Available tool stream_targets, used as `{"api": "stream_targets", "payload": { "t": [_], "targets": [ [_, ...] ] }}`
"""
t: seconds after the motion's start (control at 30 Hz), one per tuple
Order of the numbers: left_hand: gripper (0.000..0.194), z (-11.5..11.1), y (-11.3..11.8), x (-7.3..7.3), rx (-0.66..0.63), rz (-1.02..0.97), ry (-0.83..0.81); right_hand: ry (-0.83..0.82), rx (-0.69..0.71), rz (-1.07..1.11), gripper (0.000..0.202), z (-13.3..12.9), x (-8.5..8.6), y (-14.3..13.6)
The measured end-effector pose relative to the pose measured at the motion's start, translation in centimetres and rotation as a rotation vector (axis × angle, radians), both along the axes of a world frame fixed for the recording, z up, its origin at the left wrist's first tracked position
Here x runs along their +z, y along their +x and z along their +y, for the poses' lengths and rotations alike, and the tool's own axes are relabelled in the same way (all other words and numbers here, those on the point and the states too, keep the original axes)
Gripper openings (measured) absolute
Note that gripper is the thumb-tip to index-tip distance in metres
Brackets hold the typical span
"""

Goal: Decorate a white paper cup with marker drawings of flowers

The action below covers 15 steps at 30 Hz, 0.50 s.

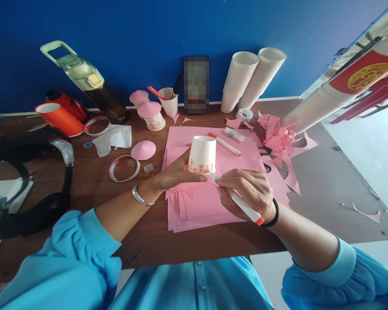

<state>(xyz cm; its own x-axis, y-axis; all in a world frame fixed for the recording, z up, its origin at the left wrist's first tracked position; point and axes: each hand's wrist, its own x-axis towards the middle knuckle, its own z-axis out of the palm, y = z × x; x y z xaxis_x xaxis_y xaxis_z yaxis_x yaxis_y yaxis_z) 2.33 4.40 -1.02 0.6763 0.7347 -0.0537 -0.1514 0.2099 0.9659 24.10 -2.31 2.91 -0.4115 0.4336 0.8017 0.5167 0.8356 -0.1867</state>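
A white paper cup (pixel 202 150), upside down, has orange and red flower drawings along its lower rim. My left hand (pixel 181 170) is closed around the cup's left side, thumb along the rim. In my right hand (pixel 247 189) is a white marker (pixel 244 206) with an orange end, held like a pen. Its tip is at the cup's rim; whether it touches is hard to tell. Beneath both hands lies a stack of pink paper (pixel 200 211). A second orange-ended marker (pixel 226 144) rests on the stack behind the cup, beside a clear tube (pixel 234 134).
Two stacks of paper cups (pixel 239 82) lean against the blue wall, near a phone (pixel 196 86). Decorated cups with pink cone tops (pixel 149 109) stand back left, by a bottle (pixel 93 82). Pink scraps (pixel 280 133) and scissors (pixel 267 167) lie right; headphones (pixel 64 172) lie left.
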Motion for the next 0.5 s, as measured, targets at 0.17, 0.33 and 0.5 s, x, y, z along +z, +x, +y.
{"api": "stream_targets", "payload": {
  "t": [0.17, 0.33, 0.5],
  "targets": [
    [0.063, -0.02, 0.03, 0.20, -0.008, -0.002, 0.007, -0.008, 0.000, -0.009, 0.021, -0.10, 0.14, -0.03],
    [0.062, -0.02, -0.05, 0.24, -0.001, -0.007, -0.002, -0.011, 0.023, 0.013, 0.020, -0.23, 0.42, 0.23],
    [0.066, 0.14, -0.24, -0.53, 0.000, -0.014, -0.015, 0.022, 0.013, 0.038, 0.016, -0.12, 0.89, 0.80]
  ]
}}
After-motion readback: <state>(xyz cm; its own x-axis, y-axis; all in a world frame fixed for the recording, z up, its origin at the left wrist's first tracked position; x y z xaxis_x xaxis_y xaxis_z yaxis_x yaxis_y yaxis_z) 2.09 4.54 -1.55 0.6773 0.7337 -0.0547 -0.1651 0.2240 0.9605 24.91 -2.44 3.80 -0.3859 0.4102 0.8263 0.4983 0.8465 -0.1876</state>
